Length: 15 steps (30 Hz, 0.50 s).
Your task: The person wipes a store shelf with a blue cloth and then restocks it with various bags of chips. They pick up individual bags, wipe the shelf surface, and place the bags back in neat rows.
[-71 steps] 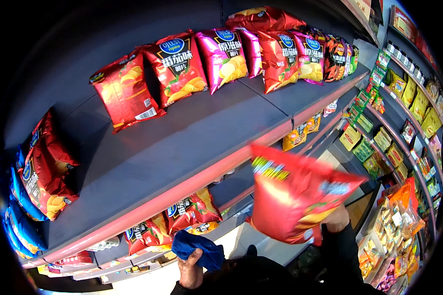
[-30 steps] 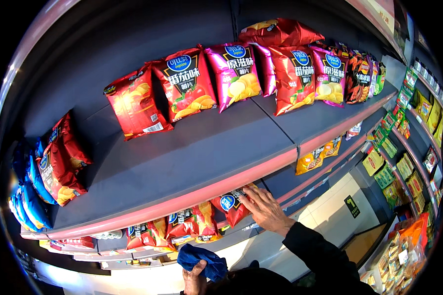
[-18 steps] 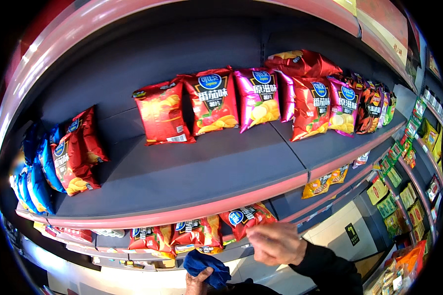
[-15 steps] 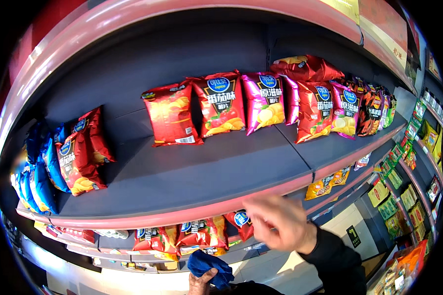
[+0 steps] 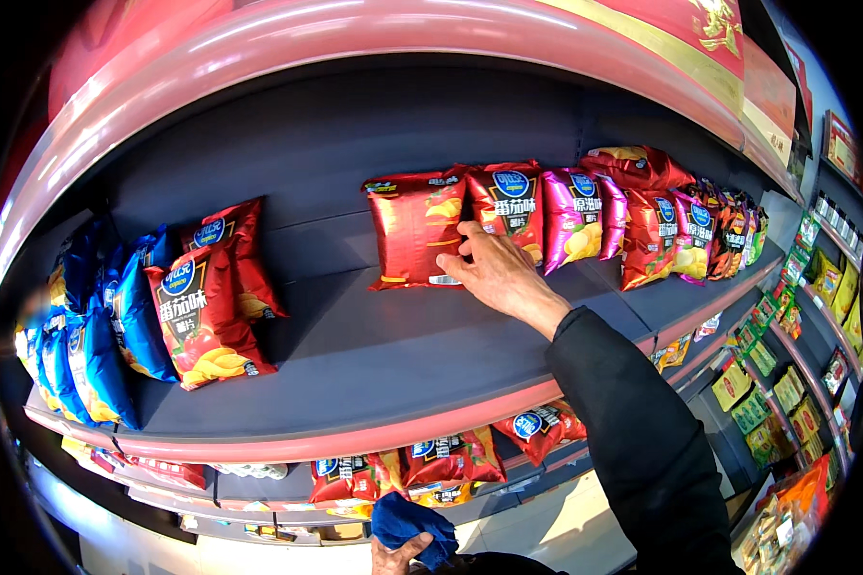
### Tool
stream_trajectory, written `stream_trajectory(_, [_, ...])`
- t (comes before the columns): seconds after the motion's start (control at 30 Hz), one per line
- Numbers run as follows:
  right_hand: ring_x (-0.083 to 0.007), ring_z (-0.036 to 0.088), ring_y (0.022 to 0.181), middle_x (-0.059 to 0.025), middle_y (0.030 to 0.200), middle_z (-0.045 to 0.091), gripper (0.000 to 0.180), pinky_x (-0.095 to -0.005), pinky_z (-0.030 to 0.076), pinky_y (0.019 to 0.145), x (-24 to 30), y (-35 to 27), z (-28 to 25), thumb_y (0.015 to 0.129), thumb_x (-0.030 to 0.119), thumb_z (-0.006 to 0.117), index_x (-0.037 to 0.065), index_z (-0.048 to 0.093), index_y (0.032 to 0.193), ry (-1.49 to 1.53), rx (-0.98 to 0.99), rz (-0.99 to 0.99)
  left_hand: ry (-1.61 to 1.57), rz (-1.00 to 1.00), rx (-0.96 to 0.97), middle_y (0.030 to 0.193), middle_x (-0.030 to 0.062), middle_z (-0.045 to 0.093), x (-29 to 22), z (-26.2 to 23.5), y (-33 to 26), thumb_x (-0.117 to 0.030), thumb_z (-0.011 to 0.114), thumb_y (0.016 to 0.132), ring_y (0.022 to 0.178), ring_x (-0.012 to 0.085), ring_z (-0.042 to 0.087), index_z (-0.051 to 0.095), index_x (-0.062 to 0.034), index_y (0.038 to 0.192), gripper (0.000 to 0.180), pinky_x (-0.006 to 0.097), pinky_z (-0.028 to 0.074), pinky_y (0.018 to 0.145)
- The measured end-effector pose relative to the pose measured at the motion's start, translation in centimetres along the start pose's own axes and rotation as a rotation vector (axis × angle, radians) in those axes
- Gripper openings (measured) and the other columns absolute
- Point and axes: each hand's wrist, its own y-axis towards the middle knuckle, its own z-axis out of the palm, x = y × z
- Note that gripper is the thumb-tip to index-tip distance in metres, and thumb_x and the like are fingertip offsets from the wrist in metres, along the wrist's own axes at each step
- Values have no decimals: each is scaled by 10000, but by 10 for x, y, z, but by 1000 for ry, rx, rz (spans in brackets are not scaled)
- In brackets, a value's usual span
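Note:
My right hand (image 5: 501, 268) reaches over the grey shelf with thumb and forefinger apart. Its fingertips are at the right edge of a red chip bag (image 5: 414, 225) standing with its back outward; I cannot tell whether they press on it. Just behind the hand stands another red chip bag (image 5: 504, 196), partly covered by the fingers. To its right is a purple-pink chip bag (image 5: 573, 216). Low in front of the shelf, my left hand (image 5: 398, 554) is closed around a bunched blue cloth (image 5: 414, 529).
Red chip bags (image 5: 201, 321) and blue chip bags (image 5: 96, 364) lean at the shelf's left end. More bags crowd the right end, with a red bag (image 5: 638, 167) lying on top. The pink shelf edge (image 5: 355, 439) runs in front, above lower shelves holding more bags.
My right hand has moved up and inward from in front of the shelf edge to the red bags. The view has shifted, while my left hand still holds the blue cloth.

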Motion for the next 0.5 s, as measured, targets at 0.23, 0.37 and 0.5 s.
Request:
stream_trajectory(0.23, [-295, 697, 1068, -151, 1129, 706, 463, -454, 560, 790, 74, -78, -15, 930, 348, 721, 92, 547, 1274, 436, 431, -376, -89, 56, 18, 1388, 144, 535, -36, -22, -4, -387, 755, 885, 1286, 266, 539, 415, -14, 1447, 755, 429, 446, 1076])
stream_trajectory(0.37, [-358, 557, 1303, -189, 1500, 443, 658, -480, 536, 986, 101, -171, 21, 942, 313, 711, 94, 423, 1492, 500, 534, -964, -198, 85, 76, 1432, 148, 508, -63, -13, -14, -409, 758, 882, 1330, 272, 512, 394, -16, 1474, 797, 438, 425, 1104])
stream_trajectory(0.5, [-371, 575, 1260, -178, 1451, 476, 618, -465, 552, 977, 112, -173, 34, 888, 177, 677, 74, 470, 1462, 280, 235, -1080, -344, 174, 221, 1477, 153, 480, -98, 2, -19, -431, 760, 879, 1373, 279, 485, 374, -18, 1500, 840, 447, 405, 1132])
